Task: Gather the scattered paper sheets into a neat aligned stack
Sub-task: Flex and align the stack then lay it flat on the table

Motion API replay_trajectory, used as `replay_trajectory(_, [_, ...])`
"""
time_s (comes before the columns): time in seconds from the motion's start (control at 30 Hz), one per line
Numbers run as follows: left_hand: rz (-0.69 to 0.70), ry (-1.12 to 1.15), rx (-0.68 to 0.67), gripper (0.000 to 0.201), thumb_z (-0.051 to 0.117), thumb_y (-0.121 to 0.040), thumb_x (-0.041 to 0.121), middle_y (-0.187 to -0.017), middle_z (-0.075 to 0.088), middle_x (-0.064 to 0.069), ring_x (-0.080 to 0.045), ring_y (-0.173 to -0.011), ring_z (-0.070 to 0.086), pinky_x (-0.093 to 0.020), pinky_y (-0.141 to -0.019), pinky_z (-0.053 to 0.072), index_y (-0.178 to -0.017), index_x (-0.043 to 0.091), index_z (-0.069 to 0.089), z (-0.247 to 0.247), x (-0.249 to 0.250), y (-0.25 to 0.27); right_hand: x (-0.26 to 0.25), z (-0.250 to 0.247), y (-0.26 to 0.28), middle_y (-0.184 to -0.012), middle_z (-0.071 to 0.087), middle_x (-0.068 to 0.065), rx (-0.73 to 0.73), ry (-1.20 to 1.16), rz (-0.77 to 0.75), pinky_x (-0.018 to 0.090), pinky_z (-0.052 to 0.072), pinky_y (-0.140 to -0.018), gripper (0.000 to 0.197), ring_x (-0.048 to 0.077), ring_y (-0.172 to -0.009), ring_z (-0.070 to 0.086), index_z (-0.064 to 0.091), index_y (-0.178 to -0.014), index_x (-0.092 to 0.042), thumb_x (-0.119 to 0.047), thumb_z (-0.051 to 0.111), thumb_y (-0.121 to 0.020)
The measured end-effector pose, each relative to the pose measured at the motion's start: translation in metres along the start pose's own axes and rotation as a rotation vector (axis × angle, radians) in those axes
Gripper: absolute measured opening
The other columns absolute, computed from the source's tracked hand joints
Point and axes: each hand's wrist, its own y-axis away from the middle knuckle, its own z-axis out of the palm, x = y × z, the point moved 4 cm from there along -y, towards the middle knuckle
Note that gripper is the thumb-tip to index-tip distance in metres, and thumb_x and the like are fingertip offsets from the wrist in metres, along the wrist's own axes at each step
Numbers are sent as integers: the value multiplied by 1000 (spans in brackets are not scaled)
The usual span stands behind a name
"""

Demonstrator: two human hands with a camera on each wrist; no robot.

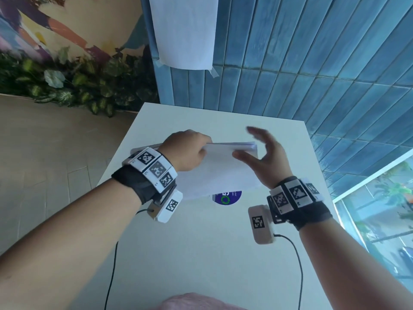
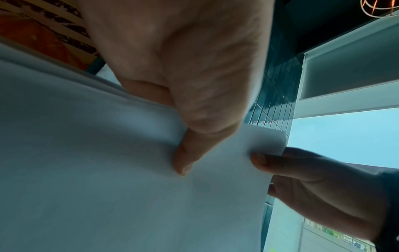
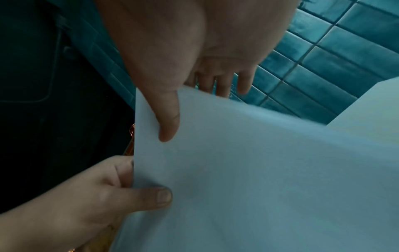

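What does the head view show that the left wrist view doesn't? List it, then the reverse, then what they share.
Only the head view: the white table, a round purple sticker peeking from under the paper, both wristbands.

Only the left wrist view: the left hand's thumb pressed on the sheet's face.

Both: the paper stack gripped by the left hand, with the right hand at its opposite end.

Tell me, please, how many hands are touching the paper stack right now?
2. The left hand pinches the paper stack at its left edge; the right hand has its thumb on the front face near the right edge. Fingers behind the sheets are partly hidden.
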Motion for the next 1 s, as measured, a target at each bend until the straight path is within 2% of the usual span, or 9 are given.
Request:
replay_trajectory(0.07, [-5, 16, -29, 22, 48, -90, 18, -102, 67, -13, -36, -98, 60, -35, -76, 48, -105, 15, 64, 3, 5, 0, -4, 6, 0, -92, 70, -9, -97, -57, -11, 17, 46, -78, 22, 0, -85, 63, 69, -99, -22, -22, 74, -78])
replay_trajectory(0.13, [-11, 66, -35, 22, 51, -90, 19, -98, 67, -12, -35, -93, 60, -36, -77, 51, -106, 14, 65, 5, 7, 2, 1, 10, 4, -75, 70, -8, -97, -166, 25, 15, 47, -65, 4, 1, -67, 62, 71, -83, -17, -17, 72, -80])
replay_trajectory(0.3, [-76, 113, -48, 24, 61, -81, 25, -86, 63, -1, -27, -85, 58, -33, -75, 50, -104, 27, 66, 13, -11, 18, 30, 5, 15, -77, 71, -4, -9, -298, 108, 17, 50, -72, 4, 6, -72, 65, 71, -78, -15, -12, 74, -78])
replay_trajectory(0.5, [-275, 261, -56, 16, 78, -73, 36, -68, 65, 0, -24, -68, 59, -30, -61, 44, -73, 23, 69, 23, -70, 38, 69, -12, 30, -67, 72, -15, 66, -392, 236, 21, 51, -74, 14, 5, -70, 65, 69, -74, -19, -6, 72, -78])
replay_trajectory(0.6, [-305, 651, 86, 25, 84, -69, 32, -66, 62, -4, -15, -56, 47, -26, -60, 38, -77, 12, 73, 32, -82, 42, 79, -11, 33, -66, 72, -13, 119, -430, 308, 29, 51, -73, 13, 8, -69, 65, 70, -74, -19, -7, 73, -78])
replay_trajectory(0.73, [-425, 1092, 397, 21, 76, -73, 24, -89, 69, -4, -18, -80, 63, -32, -80, 48, -88, 12, 66, 51, -72, 44, 75, -3, 33, -70, 69, -9, 217, -427, 278, 25, 49, -67, 13, 9, -68, 62, 68, -77, -22, -10, 72, -79])
replay_trajectory(0.83, [-412, 980, 523, 19, 64, -88, 23, -101, 68, -3, -19, -94, 64, -32, -88, 49, -102, 11, 58, 59, -48, 44, 67, 7, 35, -73, 65, -8, 278, -350, 233, 23, 46, -66, 18, 6, -68, 59, 64, -75, -28, -13, 68, -83])
replay_trajectory(0.93, [-384, 897, 634, 11, 59, -94, 18, -99, 64, 2, -16, -94, 61, -27, -85, 48, -103, 16, 53, 65, -28, 48, 64, 14, 40, -75, 64, -12, 305, -315, 192, 10, 43, -60, 9, -10, -63, 56, 63, -84, -22, -12, 64, -86])
replay_trajectory(1.0, [-414, 928, 679, 13, 60, -93, 17, -97, 63, 7, -15, -93, 61, -28, -86, 50, -104, 18, 52, 73, -27, 53, 68, 14, 44, -77, 63, -13, 318, -294, 199, 11, 43, -61, 6, -10, -64, 56, 63, -88, -20, -16, 65, -85])
